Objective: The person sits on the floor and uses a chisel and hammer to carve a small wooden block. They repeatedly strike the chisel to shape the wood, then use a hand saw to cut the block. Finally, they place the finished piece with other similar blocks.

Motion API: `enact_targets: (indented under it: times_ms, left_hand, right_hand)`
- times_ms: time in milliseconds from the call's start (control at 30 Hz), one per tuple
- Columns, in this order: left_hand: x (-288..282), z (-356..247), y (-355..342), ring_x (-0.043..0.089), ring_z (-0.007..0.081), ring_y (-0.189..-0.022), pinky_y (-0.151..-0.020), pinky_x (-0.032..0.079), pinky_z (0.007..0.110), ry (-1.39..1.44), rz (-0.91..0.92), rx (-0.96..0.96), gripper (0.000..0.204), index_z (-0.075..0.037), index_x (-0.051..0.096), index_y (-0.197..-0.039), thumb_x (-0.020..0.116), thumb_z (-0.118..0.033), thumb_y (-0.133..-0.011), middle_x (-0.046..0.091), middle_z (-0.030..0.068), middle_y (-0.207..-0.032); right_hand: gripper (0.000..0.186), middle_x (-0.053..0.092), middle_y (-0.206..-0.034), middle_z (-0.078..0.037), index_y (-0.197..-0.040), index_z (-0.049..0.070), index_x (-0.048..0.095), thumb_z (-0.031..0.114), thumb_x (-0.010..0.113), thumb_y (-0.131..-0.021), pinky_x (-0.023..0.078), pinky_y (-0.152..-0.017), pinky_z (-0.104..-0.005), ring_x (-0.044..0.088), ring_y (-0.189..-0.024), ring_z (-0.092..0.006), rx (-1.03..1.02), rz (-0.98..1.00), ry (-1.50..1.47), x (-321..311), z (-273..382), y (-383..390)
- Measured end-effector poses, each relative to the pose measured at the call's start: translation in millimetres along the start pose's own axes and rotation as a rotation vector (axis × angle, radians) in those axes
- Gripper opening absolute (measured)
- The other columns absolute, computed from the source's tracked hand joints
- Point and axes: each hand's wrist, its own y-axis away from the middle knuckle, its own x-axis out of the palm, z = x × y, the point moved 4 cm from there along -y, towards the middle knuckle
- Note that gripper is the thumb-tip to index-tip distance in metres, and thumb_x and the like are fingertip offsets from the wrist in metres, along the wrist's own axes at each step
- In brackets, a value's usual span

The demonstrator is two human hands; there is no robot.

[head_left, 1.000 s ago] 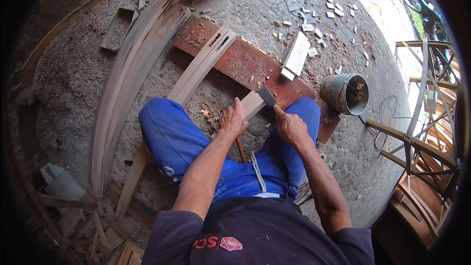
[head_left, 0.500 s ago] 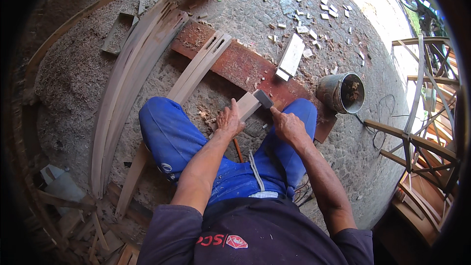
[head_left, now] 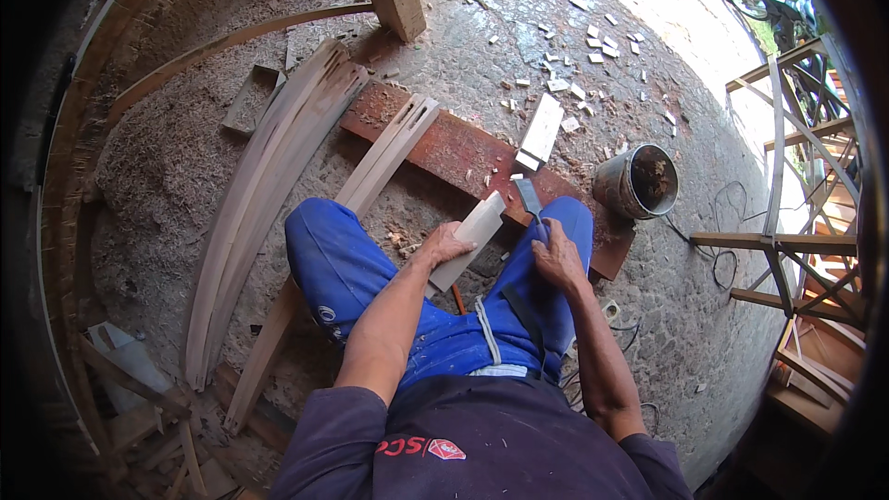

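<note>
My left hand point(head_left: 446, 244) is closed around a short pale wooden block point(head_left: 474, 239), which slants up from between my knees and has a stepped far end. My right hand point(head_left: 557, 257), over my right knee, grips a flat-bladed hand tool point(head_left: 528, 194). Its wide grey blade points away from me, just right of the block's end and apart from it. The blade's exact kind cannot be made out, and my fingers cover most of the handle. Beyond both hands lies a reddish-brown plank point(head_left: 454, 153).
Left of me lie long curved timbers point(head_left: 250, 194) and a slotted pair of wooden bars point(head_left: 389, 153). Another pale block point(head_left: 539, 130) rests by the plank. A metal bucket point(head_left: 637, 181) stands right, near wooden frames point(head_left: 787, 243). Small offcuts point(head_left: 602, 43) litter the ground.
The tool has come away from the block's end, and my right hand has moved slightly right and nearer. The block is tilted differently in my left hand. The whole view has shifted.
</note>
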Motion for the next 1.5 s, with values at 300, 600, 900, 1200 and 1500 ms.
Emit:
enact_targets:
  times_ms: [300,600,900,1200,1500]
  left_hand:
    - [5.1,6.7,-0.6,0.067,0.0365,-0.115,-0.097,0.052,0.043,-0.143,-0.239,-0.137,0.066,-0.006,0.056,-0.138,0.065,-0.053,-0.093,0.069,0.0222,-0.125]
    - [11.6,-7.5,-0.5,0.065,0.0348,-0.112,-0.097,0.051,0.044,0.027,-0.099,-0.047,0.112,-0.002,0.035,-0.141,0.078,-0.077,-0.069,0.063,0.0262,-0.123]
    - [24.9,-3.3,-2.7,0.064,0.0194,-0.099,-0.084,0.052,0.037,0.451,0.256,-0.15,0.079,0.0,0.064,-0.127,0.076,-0.062,-0.08,0.068,0.0124,-0.114]
    - [19.3,-37.4,13.5,0.063,0.0458,-0.114,-0.098,0.051,0.051,-0.255,-0.151,0.008,0.079,0.004,0.046,-0.132,0.077,-0.032,-0.069,0.063,0.032,-0.12]
    - [23.9,-31.0,13.6,0.059,0.0462,-0.119,-0.103,0.048,0.052,-0.54,-0.246,-0.07,0.106,0.005,0.024,-0.151,0.082,-0.042,-0.075,0.057,0.0324,-0.128]
  right_hand:
    - [0.046,0.066,-0.114,-0.033,-0.139,0.001,0.05,0.025,0.049,-0.1,0.054,-0.084,-0.0489,0.069,-0.095,-0.0436,0.006,0.295,-0.016,35.1,18.8,6.3]
    - [0.05,0.064,-0.121,-0.035,-0.14,-0.001,0.046,0.02,0.054,-0.096,0.046,-0.104,-0.0515,0.06,-0.117,-0.0513,0.072,-0.017,-0.037,-8.9,7.9,38.3]
    - [0.051,0.065,-0.121,-0.033,-0.141,-0.001,0.049,0.02,0.056,-0.095,0.048,-0.1,-0.0527,0.062,-0.114,-0.0498,0.013,0.032,0.0,7.4,1.5,36.5]
    - [0.046,0.066,-0.097,-0.03,-0.142,0.006,0.052,0.023,0.056,-0.099,0.053,-0.083,-0.0573,0.066,-0.091,-0.0497,-0.011,-0.026,0.175,1.0,9.0,45.3]
    - [0.044,0.065,-0.094,-0.031,-0.144,0.011,0.052,0.028,0.05,-0.104,0.054,-0.078,-0.0588,0.067,-0.086,-0.0509,0.008,0.06,0.246,14.6,19.5,54.2]
